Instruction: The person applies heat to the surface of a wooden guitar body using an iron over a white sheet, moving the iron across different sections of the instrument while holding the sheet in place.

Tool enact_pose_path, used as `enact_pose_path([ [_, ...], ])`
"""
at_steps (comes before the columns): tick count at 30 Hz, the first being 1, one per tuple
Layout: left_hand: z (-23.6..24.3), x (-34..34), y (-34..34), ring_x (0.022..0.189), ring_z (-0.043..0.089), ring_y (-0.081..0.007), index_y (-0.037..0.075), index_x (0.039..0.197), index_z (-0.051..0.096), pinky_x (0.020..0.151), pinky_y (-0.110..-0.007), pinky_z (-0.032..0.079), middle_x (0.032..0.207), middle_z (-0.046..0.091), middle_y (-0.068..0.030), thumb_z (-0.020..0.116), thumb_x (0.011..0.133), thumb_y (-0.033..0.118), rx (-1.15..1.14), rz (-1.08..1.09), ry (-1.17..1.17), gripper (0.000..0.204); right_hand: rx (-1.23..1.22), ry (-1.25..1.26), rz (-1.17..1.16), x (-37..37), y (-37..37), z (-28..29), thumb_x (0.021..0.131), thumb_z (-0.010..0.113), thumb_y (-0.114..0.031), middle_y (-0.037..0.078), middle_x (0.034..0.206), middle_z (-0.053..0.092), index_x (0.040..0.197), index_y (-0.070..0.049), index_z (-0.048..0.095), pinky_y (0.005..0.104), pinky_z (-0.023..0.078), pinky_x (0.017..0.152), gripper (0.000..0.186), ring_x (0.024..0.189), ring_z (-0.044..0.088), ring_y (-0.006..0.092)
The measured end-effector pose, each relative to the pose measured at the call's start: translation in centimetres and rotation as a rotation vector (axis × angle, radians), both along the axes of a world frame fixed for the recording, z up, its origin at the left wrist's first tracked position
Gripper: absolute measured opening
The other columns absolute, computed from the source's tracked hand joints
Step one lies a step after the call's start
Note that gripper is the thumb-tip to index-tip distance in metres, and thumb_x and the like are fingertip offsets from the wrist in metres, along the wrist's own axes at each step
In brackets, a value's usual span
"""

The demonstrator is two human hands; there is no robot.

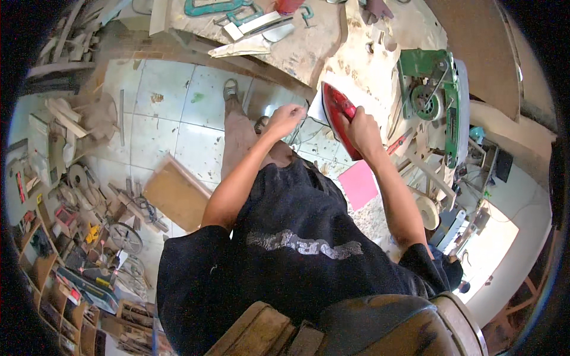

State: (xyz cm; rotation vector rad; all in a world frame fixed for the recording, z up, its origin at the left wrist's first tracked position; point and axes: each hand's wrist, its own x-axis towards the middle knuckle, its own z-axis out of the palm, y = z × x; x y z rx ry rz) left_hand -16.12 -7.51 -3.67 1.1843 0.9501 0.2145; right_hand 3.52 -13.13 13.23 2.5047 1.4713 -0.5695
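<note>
My right hand [363,132] is wrapped round the handle of a red clothes iron [336,113]. The iron lies over a white sheet [351,89], paper or cloth, at the near end of a pale wooden piece [369,59] with dark marks. My left hand [285,121] is off the bench edge, left of the iron, its fingers curled together. A thin dark cord [304,126] passes close to those fingertips; whether they grip it I cannot tell.
Green clamps [214,7] and wood offcuts [252,46] lie on the workbench [303,56]. A green machine with a pulley [428,101] stands right of the wooden piece. A brown board [177,193] and a pink sheet [358,185] are lower down. Tools crowd the left side.
</note>
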Motion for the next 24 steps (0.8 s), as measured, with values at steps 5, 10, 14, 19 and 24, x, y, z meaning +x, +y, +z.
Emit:
enact_pose_path([
  [5, 0.0, 1.0, -0.2, 0.080, 0.067, -0.0116, -0.001, 0.109, 0.071, 0.073, -0.029, 0.052, 0.092, 0.073, -0.0047, 0.061, 0.100, 0.026, 0.003, 0.056, -0.096, 0.030, 0.093, -0.067, 0.048, 1.9, 4.5, 0.9, 0.095, 0.064, -0.044, 0.035, 0.076, 0.066, 0.091, 0.011, 0.064, 0.0552, 0.056, 0.068, 0.055, 0.077, 0.070, 0.0488],
  [10, -0.1, 0.8, 0.1, 0.075, 0.067, -0.0123, -0.001, 0.105, 0.072, 0.071, -0.030, 0.052, 0.088, 0.075, -0.0058, 0.064, 0.098, 0.028, -0.041, 0.057, -0.064, 0.031, 0.022, -0.017, 0.023, -0.5, 0.2, -0.6, 0.094, 0.066, -0.043, 0.035, 0.079, 0.067, 0.096, 0.008, 0.061, 0.0564, 0.056, 0.071, 0.051, 0.078, 0.069, 0.0519],
  [14, 0.7, 0.8, 0.0, 0.078, 0.065, -0.0109, -0.003, 0.106, 0.071, 0.074, -0.029, 0.052, 0.094, 0.075, -0.0062, 0.062, 0.100, 0.025, -0.031, 0.001, -0.099, 0.030, 0.026, -0.026, 0.002, 0.4, 1.7, 0.9, 0.095, 0.066, -0.042, 0.036, 0.079, 0.066, 0.097, 0.010, 0.062, 0.0553, 0.056, 0.072, 0.052, 0.080, 0.068, 0.0515],
  [19, 0.3, 1.0, 0.1, 0.077, 0.065, -0.0122, -0.003, 0.106, 0.071, 0.073, -0.029, 0.052, 0.094, 0.075, -0.0067, 0.063, 0.100, 0.022, -0.071, 0.039, -0.079, 0.027, -0.019, -0.040, -0.013, 0.4, 0.8, 0.5, 0.094, 0.066, -0.042, 0.036, 0.084, 0.068, 0.096, 0.010, 0.062, 0.0550, 0.057, 0.072, 0.052, 0.081, 0.069, 0.0516],
  [24, -1.1, 1.4, -0.4, 0.073, 0.067, -0.0135, 0.002, 0.101, 0.074, 0.071, -0.031, 0.052, 0.084, 0.075, -0.0057, 0.064, 0.096, 0.029, -0.062, 0.051, -0.082, 0.029, 0.029, -0.040, 0.019, 1.7, 2.8, 0.8, 0.093, 0.067, -0.043, 0.035, 0.082, 0.068, 0.090, 0.010, 0.063, 0.0555, 0.057, 0.074, 0.053, 0.081, 0.070, 0.0498],
])
